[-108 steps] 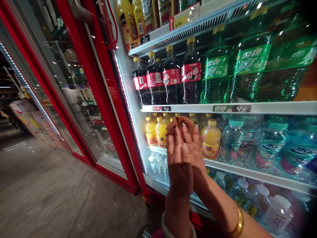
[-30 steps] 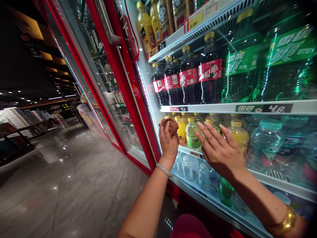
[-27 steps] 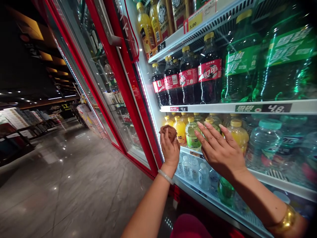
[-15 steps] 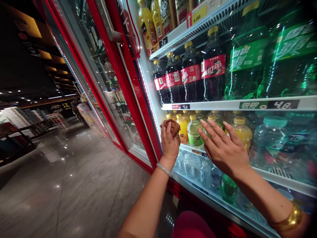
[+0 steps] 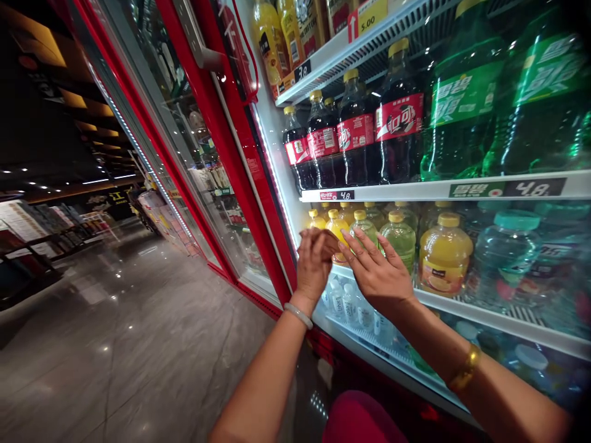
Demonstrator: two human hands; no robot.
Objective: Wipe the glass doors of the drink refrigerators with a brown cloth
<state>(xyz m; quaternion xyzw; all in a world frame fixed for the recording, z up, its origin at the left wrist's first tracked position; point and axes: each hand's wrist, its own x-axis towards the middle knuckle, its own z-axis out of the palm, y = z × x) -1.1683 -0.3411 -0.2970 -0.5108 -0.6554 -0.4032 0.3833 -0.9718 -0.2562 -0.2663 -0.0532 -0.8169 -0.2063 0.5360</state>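
Observation:
My left hand [image 5: 314,274] is closed on a crumpled brown cloth [image 5: 330,240] in front of the middle shelf. My right hand [image 5: 381,267] is open, fingers stretched out, with the fingertips at the right edge of the cloth; whether they touch it I cannot tell. Behind the hands stand juice bottles with yellow caps: a yellow one [image 5: 339,229] partly hidden by the cloth, a pale green one [image 5: 401,239], and a larger orange-yellow one [image 5: 444,255] to the right.
Dark cola bottles [image 5: 354,132] and green soda bottles [image 5: 466,104] stand on the shelf above. Clear water bottles [image 5: 341,298] are below. A red-framed glass door [image 5: 244,203] is on the left, beside the shiny grey floor [image 5: 152,344]. My knee [image 5: 362,418] shows at the bottom.
My right hand has moved left, close to the cloth, uncovering the larger orange-yellow bottle. The cloth in my left hand now spreads out to the right instead of being bunched.

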